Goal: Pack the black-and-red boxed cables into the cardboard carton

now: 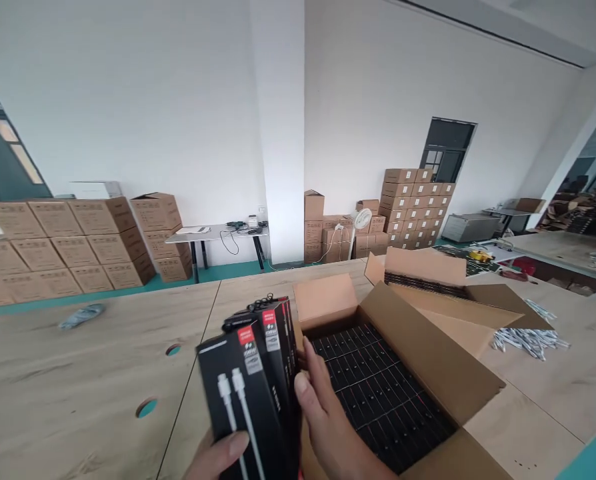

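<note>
Closest of all is a stack of flat black cardboard boxes with red-and-grey labels and white cables printed on the front, tilted between the two hands. The left hand is clamped on it low down, thumb across the front box; its other fingers are hidden. The right hand lies along the stack's three o'clock side, fingers close together, and I can't tell whether they grip or merely steady.

That low thumb worries me: the boxes are fanned unevenly, so if the squeeze slackens, the front one could slide out toward seven o'clock. Small dark loops poke up at twelve o'clock and might snag. At two o'clock, just beside the stack, stands an open brown cardboard carton filled with rows of black boxes; its raised flap could catch a corner and spill the handful.
</note>
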`<state>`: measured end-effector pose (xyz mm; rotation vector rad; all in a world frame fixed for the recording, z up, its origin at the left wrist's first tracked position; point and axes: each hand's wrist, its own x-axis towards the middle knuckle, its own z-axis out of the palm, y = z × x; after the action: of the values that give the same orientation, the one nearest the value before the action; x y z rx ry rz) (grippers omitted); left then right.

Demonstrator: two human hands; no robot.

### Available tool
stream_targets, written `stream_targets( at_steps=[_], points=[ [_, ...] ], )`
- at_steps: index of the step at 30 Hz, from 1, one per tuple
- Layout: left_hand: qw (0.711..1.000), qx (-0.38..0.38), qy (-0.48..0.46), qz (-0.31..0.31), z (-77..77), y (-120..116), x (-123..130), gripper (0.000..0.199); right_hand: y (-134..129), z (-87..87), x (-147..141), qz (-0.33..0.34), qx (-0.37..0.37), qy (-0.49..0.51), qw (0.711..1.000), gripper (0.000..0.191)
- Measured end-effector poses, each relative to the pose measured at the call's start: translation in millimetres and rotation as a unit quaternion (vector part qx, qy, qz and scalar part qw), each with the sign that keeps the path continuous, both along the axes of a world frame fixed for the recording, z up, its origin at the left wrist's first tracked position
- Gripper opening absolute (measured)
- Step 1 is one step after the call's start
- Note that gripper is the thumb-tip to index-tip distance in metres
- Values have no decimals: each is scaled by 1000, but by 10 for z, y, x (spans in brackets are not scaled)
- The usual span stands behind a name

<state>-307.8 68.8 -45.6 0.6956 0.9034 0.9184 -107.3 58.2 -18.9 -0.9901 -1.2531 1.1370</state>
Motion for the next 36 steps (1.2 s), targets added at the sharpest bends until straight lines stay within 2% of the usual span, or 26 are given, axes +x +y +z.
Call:
stream_targets(
  at_steps=[2,5,8,10,12,13,16,18,21,24,27,30,33,36],
  points=[
    [996,-64,-44,-41,6,127,405,91,141,-170,202,-96,0,-55,994,75],
    [989,-130,-66,-39,-116,309,733,95,320,-358,434,-155,-17,-69,985,69],
    [992,-122,-35,-24,-247,503,791,89,449,-469,586,-147,-45,7,988,72],
    [996,-78,5,-30,-256,633,778,76,536,-484,690,-121,-65,103,985,90],
    [997,-50,37,-41,-185,779,776,67,647,-451,832,-93,-93,209,969,102],
    [996,-36,60,-57,-125,865,785,65,716,-422,920,-64,-108,250,960,98],
    [979,37,154,-131,104,1191,862,58,961,-321,1210,59,-133,285,947,61],
    [961,105,192,-169,265,1444,957,48,1139,-265,1382,86,-130,257,954,48],
    [943,191,196,-190,455,1816,1160,37,1400,-230,1558,8,-63,229,971,48],
    [909,277,230,-212,522,2142,1400,34,1623,-294,1636,-95,22,214,972,56],
    [879,339,269,-201,428,2407,1615,35,1772,-492,1643,-177,67,198,962,58],
    [865,365,300,-170,214,2571,1733,41,1833,-780,1600,-220,64,180,957,48],
    [859,367,322,-153,-30,2603,1730,43,1816,-1040,1547,-255,47,157,953,45],
    [859,363,332,-142,-228,2533,1658,44,1755,-1178,1519,-271,36,125,954,47]
  ],
)
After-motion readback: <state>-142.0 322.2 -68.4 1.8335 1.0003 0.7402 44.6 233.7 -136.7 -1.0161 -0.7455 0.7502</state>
